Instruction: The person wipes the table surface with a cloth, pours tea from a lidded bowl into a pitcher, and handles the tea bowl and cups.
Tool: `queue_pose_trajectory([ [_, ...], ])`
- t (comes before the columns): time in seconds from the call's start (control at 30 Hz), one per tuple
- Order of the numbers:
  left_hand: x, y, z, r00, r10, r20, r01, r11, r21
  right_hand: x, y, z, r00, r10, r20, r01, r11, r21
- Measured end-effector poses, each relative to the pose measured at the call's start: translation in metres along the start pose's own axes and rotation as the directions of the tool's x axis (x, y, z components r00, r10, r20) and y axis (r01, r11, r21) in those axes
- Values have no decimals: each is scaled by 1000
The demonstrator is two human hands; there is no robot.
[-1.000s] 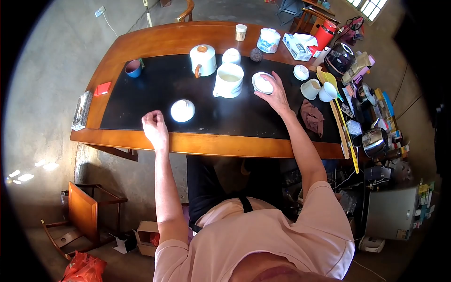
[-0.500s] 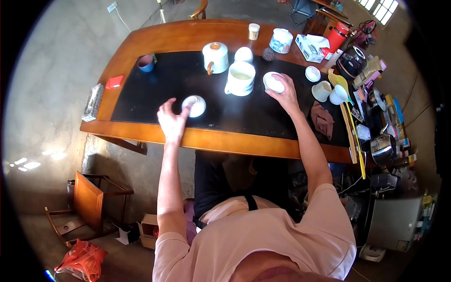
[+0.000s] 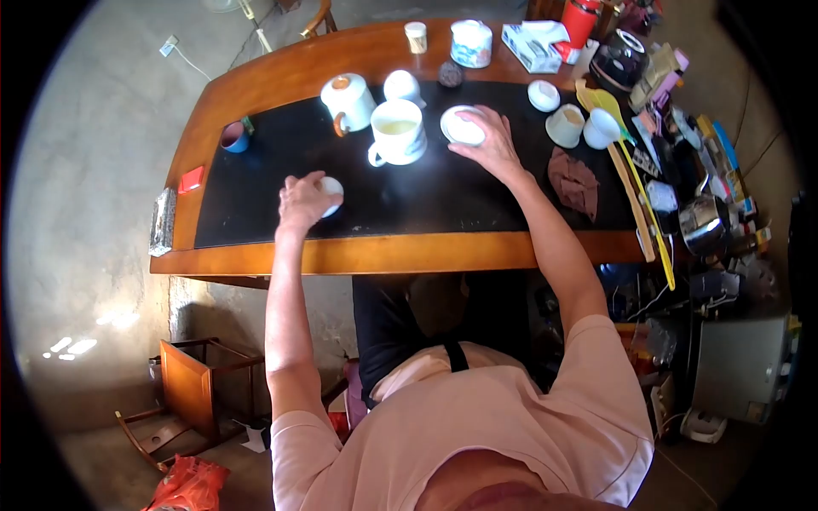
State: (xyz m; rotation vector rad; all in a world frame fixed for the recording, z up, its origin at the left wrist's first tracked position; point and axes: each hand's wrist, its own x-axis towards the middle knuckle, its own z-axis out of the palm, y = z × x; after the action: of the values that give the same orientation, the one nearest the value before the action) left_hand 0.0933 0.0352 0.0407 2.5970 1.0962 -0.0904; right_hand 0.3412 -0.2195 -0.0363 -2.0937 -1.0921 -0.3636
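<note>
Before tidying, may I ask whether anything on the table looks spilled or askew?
No spill shows. The brown cloth lies crumpled on the black tabletop, and the yellow fly swatter juts past the front edge.

So the left hand (image 3: 301, 203) has moved right and onto the small white dish (image 3: 332, 197). A second ago it sat well apart on the dish's left, half a second ago the thumb was just at the rim, and now its fingers cover the left side (head view's shifted a bit too, lol).
</note>
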Motion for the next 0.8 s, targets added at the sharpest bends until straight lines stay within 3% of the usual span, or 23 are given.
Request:
queue_pose_trajectory([
  [0.1,8,-10,0,999,42,3,-42,999,-14,-2,-6,-5,998,41,42,-41,999,9],
  [0.17,35,-45,11,995,104,4,-97,939,-330,-2,-1,-2,996,62,66,-63,998,26],
  [0.2,41,-57,10,990,139,32,-96,814,-573,-1,1,-2,993,72,91,-76,996,36],
  [0.23,38,-61,0,988,89,124,39,636,-771,-1,0,-3,993,76,91,-80,996,37],
  [0.27,33,-67,-2,981,148,123,57,387,-920,-2,0,-4,992,79,93,-83,996,40],
  [0.3,29,-69,-5,974,202,107,87,107,-990,-2,-2,-4,992,82,99,-87,995,44],
  [0.37,26,-65,0,919,388,-70,56,-304,-951,1,-1,-5,993,70,97,-74,997,33],
  [0.43,20,-46,1,885,444,-139,61,-407,-911,-2,-7,-8,994,60,93,-63,998,27],
  [0.63,34,24,6,827,509,-240,-119,-258,-959,4,-5,-8,987,101,127,-103,995,3],
  [0.77,40,74,14,821,414,-393,-456,61,-888,-1,-5,-8,988,92,128,-97,995,30],
  [0.8,43,80,19,827,396,-399,-502,202,-841,0,-6,-9,986,100,131,-104,994,24],
])
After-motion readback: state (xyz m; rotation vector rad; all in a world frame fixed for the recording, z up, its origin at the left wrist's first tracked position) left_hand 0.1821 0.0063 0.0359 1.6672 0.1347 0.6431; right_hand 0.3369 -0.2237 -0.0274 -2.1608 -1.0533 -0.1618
